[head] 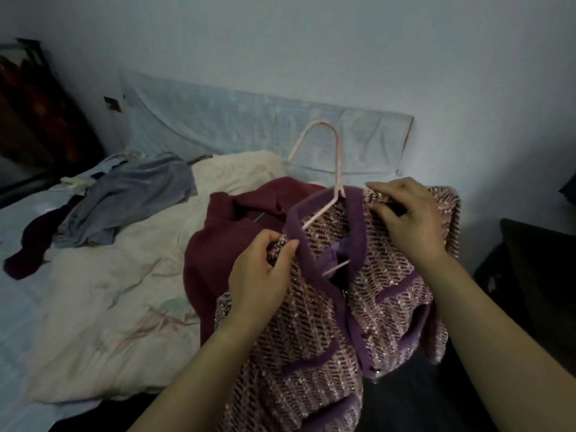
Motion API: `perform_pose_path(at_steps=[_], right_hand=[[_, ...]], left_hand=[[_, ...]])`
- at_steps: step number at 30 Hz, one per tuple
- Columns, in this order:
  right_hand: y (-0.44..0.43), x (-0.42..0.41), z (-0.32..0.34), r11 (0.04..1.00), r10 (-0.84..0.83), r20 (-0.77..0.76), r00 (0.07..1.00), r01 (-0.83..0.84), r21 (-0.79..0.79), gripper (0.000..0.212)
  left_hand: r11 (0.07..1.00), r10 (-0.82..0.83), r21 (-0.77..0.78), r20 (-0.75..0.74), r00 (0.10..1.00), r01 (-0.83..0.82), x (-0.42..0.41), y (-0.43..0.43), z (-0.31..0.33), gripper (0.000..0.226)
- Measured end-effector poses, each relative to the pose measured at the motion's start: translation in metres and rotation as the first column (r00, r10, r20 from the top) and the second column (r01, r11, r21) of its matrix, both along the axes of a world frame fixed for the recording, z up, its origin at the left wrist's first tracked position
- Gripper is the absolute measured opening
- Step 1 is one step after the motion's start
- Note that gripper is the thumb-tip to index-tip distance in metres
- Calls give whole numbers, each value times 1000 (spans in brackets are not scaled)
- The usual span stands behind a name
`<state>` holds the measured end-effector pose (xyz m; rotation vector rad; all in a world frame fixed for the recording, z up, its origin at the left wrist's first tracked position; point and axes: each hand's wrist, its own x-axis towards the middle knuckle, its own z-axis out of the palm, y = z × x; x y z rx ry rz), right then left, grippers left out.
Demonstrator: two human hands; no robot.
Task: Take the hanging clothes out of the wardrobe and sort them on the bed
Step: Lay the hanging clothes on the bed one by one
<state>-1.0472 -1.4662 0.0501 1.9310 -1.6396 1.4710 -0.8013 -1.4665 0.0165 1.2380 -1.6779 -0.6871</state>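
A pink tweed jacket [367, 294] with purple trim lies on the bed in front of me, still on a pale pink hanger [335, 169] whose hook sticks up past the collar. My left hand [265, 272] pinches the jacket's left shoulder beside the purple collar. My right hand [408, 213] grips the right shoulder. Under the jacket, to its left, lies a dark red garment [218, 244].
A cream quilt [118, 300] is spread over the bed's middle. A grey garment [131, 201] and a dark maroon piece [25, 257] lie at the left on the pale blue sheet [18, 219]. A blue pillow [249, 126] leans on the wall. Dark furniture [536, 269] stands right.
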Motion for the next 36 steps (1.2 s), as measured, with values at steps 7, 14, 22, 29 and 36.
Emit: perform_pose_path(at_steps=[7,14,22,29,36], right_hand=[[-196,-1,-43,946,235,54,970,-241,216,30],[-358,43,-103,800,432,-79,898,-342,493,31],[-350,96,-146,690,563,-203,801,-321,648,47],[-224,158,-164,422,808,-88,583,-467,777,54],[-40,224,-172,231,945,-56,321,-538,811,53]], left_hand=[[969,225,80,86,970,-232,0,-133,-29,12],[882,369,166,338,866,-441,35,-246,-88,15],[770,328,312,553,766,-556,71,-208,-137,77],[670,407,317,600,689,-672,77,-72,-137,68],[449,548,290,658,517,-845,91,137,-136,79]])
